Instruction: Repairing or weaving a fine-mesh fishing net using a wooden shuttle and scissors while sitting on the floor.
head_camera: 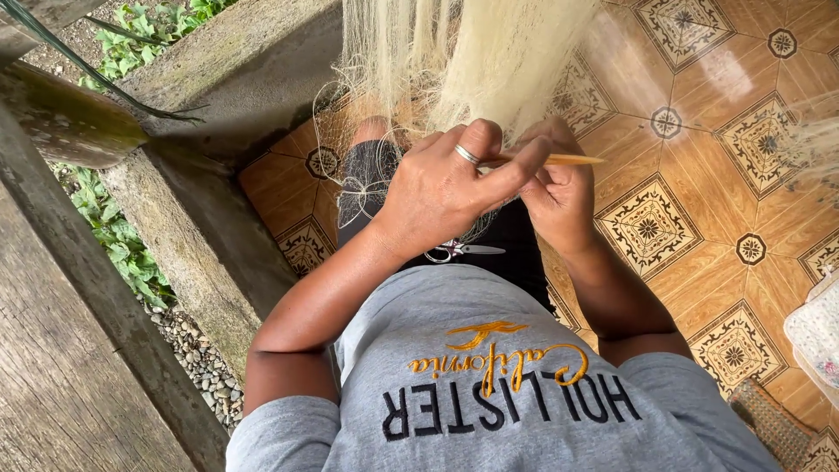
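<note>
Head view: pale fishing net (472, 52) hung from the top centre of the frame down onto the lap, so the mesh stayed taut and within reach. Left hand (446, 188), ring on one finger, was curled over the mesh at frame centre, grip pressed together pinching net strands to hold them steady. Right hand (559, 197) sat just beside it, grip closed on a thin yellow netting needle (559, 159) pointing right. Small scissors (459, 252) lay on the lap below the hands, close by. Patterned tile floor (699, 175) on the right, concrete ledge (201, 227) on the left.
</note>
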